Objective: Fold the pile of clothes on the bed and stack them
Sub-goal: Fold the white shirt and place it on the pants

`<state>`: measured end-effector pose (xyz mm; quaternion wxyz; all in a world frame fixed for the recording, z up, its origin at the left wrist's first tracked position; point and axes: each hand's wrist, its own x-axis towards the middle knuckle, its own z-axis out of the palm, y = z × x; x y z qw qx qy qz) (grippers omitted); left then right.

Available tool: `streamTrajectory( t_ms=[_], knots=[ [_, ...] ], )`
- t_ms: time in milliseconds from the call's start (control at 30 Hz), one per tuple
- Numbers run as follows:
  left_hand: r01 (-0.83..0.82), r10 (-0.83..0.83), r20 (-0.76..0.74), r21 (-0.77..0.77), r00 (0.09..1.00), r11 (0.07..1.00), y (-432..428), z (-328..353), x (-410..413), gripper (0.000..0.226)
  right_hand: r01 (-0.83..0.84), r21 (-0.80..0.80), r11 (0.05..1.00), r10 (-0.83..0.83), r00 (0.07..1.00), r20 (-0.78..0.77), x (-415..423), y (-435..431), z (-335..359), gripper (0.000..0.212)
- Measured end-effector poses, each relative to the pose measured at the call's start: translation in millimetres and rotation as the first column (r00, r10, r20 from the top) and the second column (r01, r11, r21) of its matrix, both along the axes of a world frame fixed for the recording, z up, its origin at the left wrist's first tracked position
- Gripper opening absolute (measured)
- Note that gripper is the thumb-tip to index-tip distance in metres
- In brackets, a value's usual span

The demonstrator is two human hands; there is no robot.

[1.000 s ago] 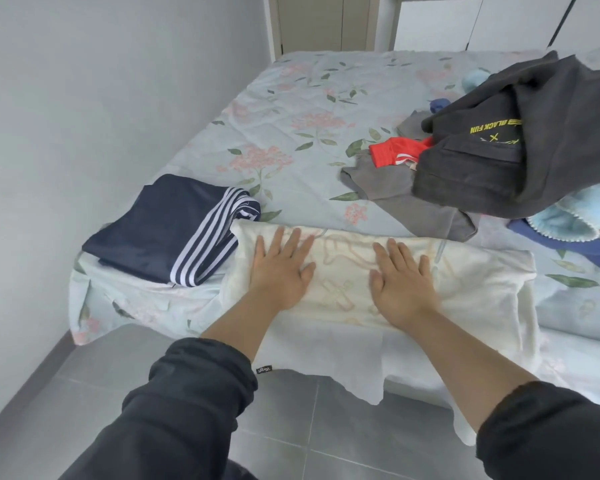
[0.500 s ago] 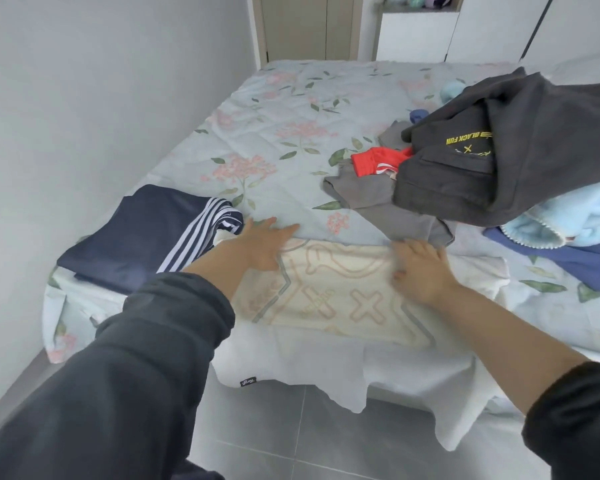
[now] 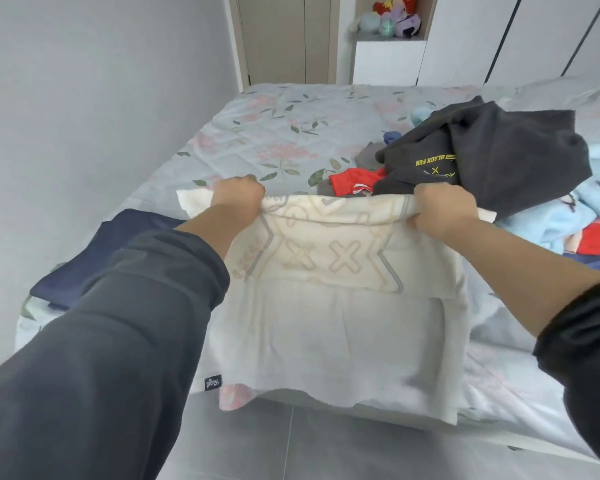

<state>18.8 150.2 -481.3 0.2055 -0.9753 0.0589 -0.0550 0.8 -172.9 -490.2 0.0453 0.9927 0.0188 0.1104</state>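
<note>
A cream white garment (image 3: 329, 306) with a pale printed pattern hangs lifted over the near edge of the bed. My left hand (image 3: 238, 195) grips its upper left edge and my right hand (image 3: 442, 211) grips its upper right edge, both with curled fingers. A folded navy garment (image 3: 94, 261) lies on the bed's left corner, partly hidden by my left sleeve. The unfolded pile sits at the right: a dark grey top (image 3: 492, 157) with yellow lettering, a red piece (image 3: 354, 180) and light blue clothes (image 3: 565, 216).
The bed (image 3: 291, 133) has a pale floral sheet and runs along a grey wall on the left. Grey floor tiles (image 3: 291, 448) lie below the hanging garment. A white cabinet (image 3: 388, 60) with plush toys on top stands behind the bed.
My hands went from pressing flat on the cream garment to gripping its far edge and lifting it off the bed. The view has tilted upward.
</note>
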Motion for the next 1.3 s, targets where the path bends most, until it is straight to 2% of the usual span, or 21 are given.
streamTrajectory(
  t_ms=[100,167,233,333,433,500,567,633,700,733,800,833,900,1000,1067,1200,1300],
  knots=[
    [-0.017,0.021,0.131,-0.036,0.991,0.999,-0.5,2.5,9.8,0.023,0.004,-0.06,0.998,0.005,0.99,0.14,11.5,-0.3,8.8,0.016],
    [-0.057,0.062,0.108,-0.049,0.992,0.997,-3.0,-2.1,11.6,0.029,0.007,-0.109,0.994,0.004,0.994,0.107,15.3,-0.9,5.7,0.017],
    [-0.079,0.081,0.062,-0.031,0.995,0.996,-5.4,-12.9,8.6,0.036,0.002,-0.134,0.991,0.0,1.0,0.012,13.9,-2.8,-3.6,0.016],
    [-0.028,0.03,0.062,-0.036,0.998,0.999,-1.1,-29.9,-3.8,0.04,-0.031,-0.178,0.984,0.029,0.999,-0.015,5.0,-7.4,-17.7,0.014],
    [0.007,-0.002,0.092,-0.054,0.996,0.999,11.2,-38.0,-16.9,0.046,-0.049,-0.144,0.988,0.057,0.997,0.05,-8.3,-11.7,-24.1,0.016],
    [0.004,-0.001,0.074,-0.034,0.997,0.999,14.1,-42.6,-27.5,0.051,-0.05,-0.104,0.993,0.06,0.994,0.09,-19.1,-15.0,-27.7,0.026],
    [-0.048,0.049,0.055,-0.018,0.997,0.999,9.6,-52.3,-39.7,0.066,-0.011,-0.093,0.996,0.021,0.994,0.104,-33.0,-17.9,-31.4,0.04],
    [-0.077,0.08,0.064,-0.048,0.995,0.996,-2.8,-63.7,-51.5,0.082,0.032,-0.069,0.997,-0.022,0.991,0.13,-47.5,-21.6,-36.3,0.041],
    [0.0,0.014,0.094,-0.141,0.995,0.99,-20.2,-74.7,-61.3,0.078,0.099,0.005,0.995,-0.099,0.994,0.056,-59.7,-25.7,-43.6,0.028],
    [0.062,-0.042,0.105,-0.197,0.994,0.978,-30.8,-79.0,-66.4,0.073,0.155,0.06,0.986,-0.152,0.987,-0.051,-65.6,-29.2,-48.9,0.027],
    [0.189,-0.161,0.114,-0.311,0.98,0.931,-50.7,-87.2,-76.9,0.065,0.262,0.169,0.95,-0.197,0.925,-0.324,-76.6,-34.6,-60.8,0.041],
    [0.255,-0.225,0.122,-0.37,0.967,0.893,-59.7,-91.4,-82.4,0.062,0.292,0.207,0.934,-0.188,0.892,-0.411,-81.5,-36.5,-67.1,0.049],
    [0.358,-0.343,0.122,-0.483,0.931,0.799,-75.1,-100.1,-94.5,0.052,0.298,0.206,0.932,-0.175,0.868,-0.465,-91.9,-37.1,-77.6,0.051],
    [0.402,-0.472,0.034,-0.58,0.881,0.709,-87.3,-117.5,-110.3,0.044,0.319,0.212,0.924,-0.185,0.856,-0.483,-101.7,-44.9,-90.4,0.033],
    [0.345,-0.472,-0.068,-0.593,0.879,0.728,-85.3,-131.5,-118.0,0.049,0.458,0.38,0.803,-0.223,0.824,-0.521,-107.0,-57.8,-92.6,0.018],
    [0.218,-0.381,-0.243,-0.505,0.892,0.835,-65.9,-152.2,-124.3,0.055,0.678,0.646,0.35,-0.259,0.733,-0.629,-113.9,-85.6,-93.7,0.004],
    [0.214,-0.37,-0.251,-0.487,0.894,0.847,-61.2,-156.4,-125.4,0.056,0.686,0.724,0.075,-0.145,0.726,-0.673,-114.6,-87.7,-90.8,0.018]
  ],
)
